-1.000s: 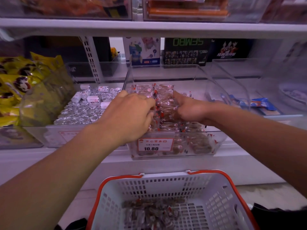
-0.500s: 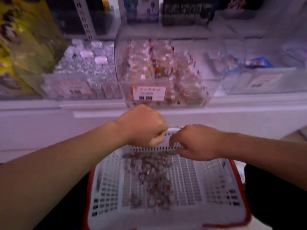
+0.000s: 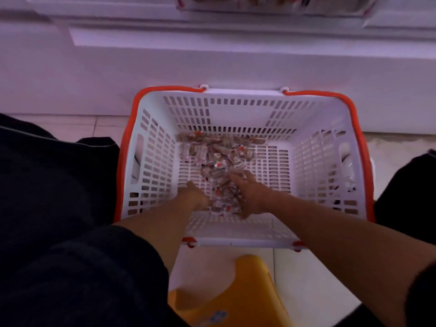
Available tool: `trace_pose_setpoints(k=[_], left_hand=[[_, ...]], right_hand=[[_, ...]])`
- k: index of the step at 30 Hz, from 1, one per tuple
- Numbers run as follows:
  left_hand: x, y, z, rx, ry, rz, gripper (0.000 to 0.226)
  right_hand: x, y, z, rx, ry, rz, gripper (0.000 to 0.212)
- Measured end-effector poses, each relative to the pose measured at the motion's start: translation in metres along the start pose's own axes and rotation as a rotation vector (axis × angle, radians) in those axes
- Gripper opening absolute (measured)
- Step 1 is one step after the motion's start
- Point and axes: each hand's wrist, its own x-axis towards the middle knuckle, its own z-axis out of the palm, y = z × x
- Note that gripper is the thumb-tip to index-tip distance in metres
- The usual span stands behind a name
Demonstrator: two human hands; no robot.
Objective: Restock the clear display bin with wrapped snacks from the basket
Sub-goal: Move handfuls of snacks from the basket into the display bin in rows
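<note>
White basket (image 3: 238, 109), wrapped snacks (image 3: 213, 152) inside, left hand (image 3: 194, 197), right hand (image 3: 252, 197) scooping them

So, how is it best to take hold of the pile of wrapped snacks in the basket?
Probably scoop the wrapped snacks from both flanks, at floor level. They lie loose and flat on the basket bottom, so pinching from above would lift few. The left hand and right hand already bracket the near end, palms inward.

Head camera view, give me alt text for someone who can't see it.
Both hands, left hand and right hand, reach down into a white basket with orange handles, flanking a pile of wrapped snacks on its floor. A yellow stool sits below, between dark-clothed legs.
</note>
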Motion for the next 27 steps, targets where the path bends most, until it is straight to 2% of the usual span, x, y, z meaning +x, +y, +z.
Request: trace_pose_setpoints(k=[2, 4, 7, 9, 12, 15, 17, 19, 22, 25, 27], left_hand=[[0.007, 0.005, 0.007, -0.093, 0.013, -0.021, 0.117], [0.010, 0.015, 0.012, -0.172, -0.013, -0.030, 0.128], [0.013, 0.026, 0.020, -0.249, 0.015, -0.065, 0.145], [0.017, 0.028, 0.025, -0.267, 0.052, -0.073, 0.147], [0.024, 0.027, 0.029, -0.336, 0.081, -0.064, 0.135], [0.023, 0.027, 0.032, -0.275, 0.217, 0.000, 0.108], [0.021, 0.027, 0.034, -0.218, 0.284, 0.075, 0.094], [0.019, 0.028, 0.036, -0.195, 0.310, 0.080, 0.083], [0.021, 0.029, 0.040, -0.163, 0.333, 0.087, 0.074], [0.025, 0.035, 0.038, -0.161, 0.321, 0.054, 0.066], [0.027, 0.037, 0.035, -0.134, 0.286, 0.030, 0.059]], right_hand=[[0.011, 0.001, 0.008, -0.063, 0.026, -0.002, 0.136], [0.017, 0.003, 0.015, -0.088, 0.103, 0.022, 0.119], [0.024, 0.004, 0.012, 0.014, 0.254, 0.039, 0.081], [0.027, 0.007, 0.008, 0.125, 0.280, 0.059, 0.073], [0.027, 0.012, 0.005, 0.314, 0.338, 0.075, 0.048], [0.026, 0.015, 0.008, 0.527, 0.355, 0.148, 0.024], [0.027, 0.016, 0.010, 0.617, 0.349, 0.189, 0.022], [0.025, 0.016, 0.010, 0.797, 0.307, 0.266, 0.023], [0.021, 0.017, 0.007, 1.030, 0.218, 0.375, 0.014], [0.018, 0.020, 0.001, 1.089, 0.177, 0.444, 0.023], [0.016, 0.024, -0.002, 1.035, 0.178, 0.465, 0.022]])
